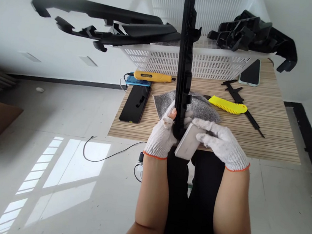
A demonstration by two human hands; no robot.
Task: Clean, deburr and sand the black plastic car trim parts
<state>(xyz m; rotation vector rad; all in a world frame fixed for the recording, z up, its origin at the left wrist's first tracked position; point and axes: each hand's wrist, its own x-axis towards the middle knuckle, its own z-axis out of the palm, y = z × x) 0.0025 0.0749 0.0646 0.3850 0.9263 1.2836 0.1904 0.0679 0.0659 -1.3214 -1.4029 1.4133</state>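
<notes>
A long black plastic trim part [186, 55] stands upright in front of me, its lower end at the table's near edge. My left hand [161, 135], in a white knit glove with bare fingertips, is closed round the part's lower end. My right hand [221, 143], also gloved, holds a flat grey block [188, 141] pressed against the part's right side. A grey cloth [203, 107] lies on the table just behind both hands.
On the wooden table [272, 124]: a white lattice basket [209, 62] with black parts [253, 34] on its rim, a yellow tool [152, 77], a yellow scraper [228, 105], black calipers [242, 105], a black phone [135, 104], another phone [250, 72]. Cables [104, 156] trail on the floor.
</notes>
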